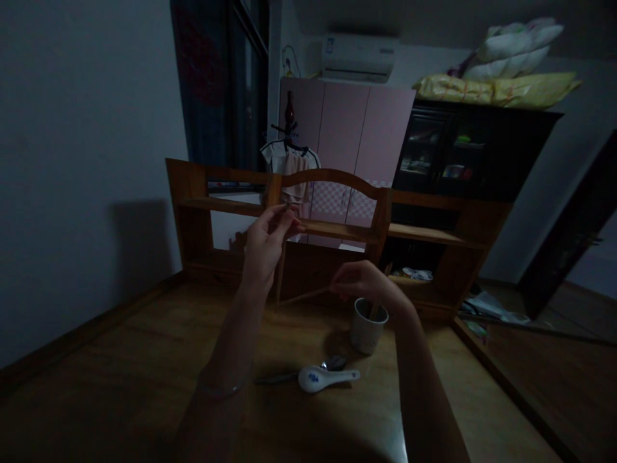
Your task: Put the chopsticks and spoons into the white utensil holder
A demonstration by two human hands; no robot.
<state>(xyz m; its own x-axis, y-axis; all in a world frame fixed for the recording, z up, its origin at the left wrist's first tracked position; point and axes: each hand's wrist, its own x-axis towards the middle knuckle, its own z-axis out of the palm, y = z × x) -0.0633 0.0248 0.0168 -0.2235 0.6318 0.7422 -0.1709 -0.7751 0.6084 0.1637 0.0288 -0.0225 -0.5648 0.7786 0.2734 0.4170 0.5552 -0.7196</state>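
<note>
My left hand (270, 235) is raised in front of the wooden shelf, its fingers pinching the top of a chopstick (280, 276) that hangs nearly upright. To the right and lower, my right hand (361, 280) holds a second chopstick (306, 296), which points left and slopes slightly down. The tips of the two chopsticks meet or cross; I cannot tell if they touch. Just below my right hand stands a pale cup (364, 334) with chopsticks (375, 311) leaning in it. Nearer me on the table lie a white ceramic spoon (313, 379) with a blue pattern and a metal spoon (336, 362) behind it.
The wooden table (144, 373) has a low shelf unit (332, 175) along its back edge and a wall (87, 161) on the left. Beyond are clothes (277, 153) on a stand, a pink wardrobe (342, 122) and a dark cabinet (511, 148). The room is dim.
</note>
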